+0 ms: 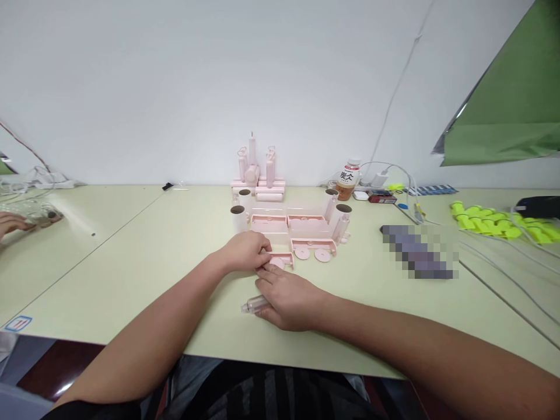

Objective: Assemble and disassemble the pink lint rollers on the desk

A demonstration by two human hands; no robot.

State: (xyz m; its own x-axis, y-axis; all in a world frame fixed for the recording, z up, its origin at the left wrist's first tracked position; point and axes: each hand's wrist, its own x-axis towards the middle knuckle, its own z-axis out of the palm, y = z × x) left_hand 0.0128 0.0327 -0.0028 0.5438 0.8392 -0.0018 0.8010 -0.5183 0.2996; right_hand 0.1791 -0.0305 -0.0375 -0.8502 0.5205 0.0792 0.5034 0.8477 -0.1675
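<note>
**Close work at the counter [109, 256]**

My right hand [291, 298] closes around a clear tube [254, 304], perhaps keeping it ready while the fingertips stay free. My left hand [244, 251] bends narrow beside the pink holder [283, 255]; whether it grips, I cannot tell. White rolls [238, 223] stand upright beyond, probably for reach.

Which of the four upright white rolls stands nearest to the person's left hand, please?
The front white roll of the left pair, just beyond the left hand; the other three stand farther back or well off to the right.
</note>
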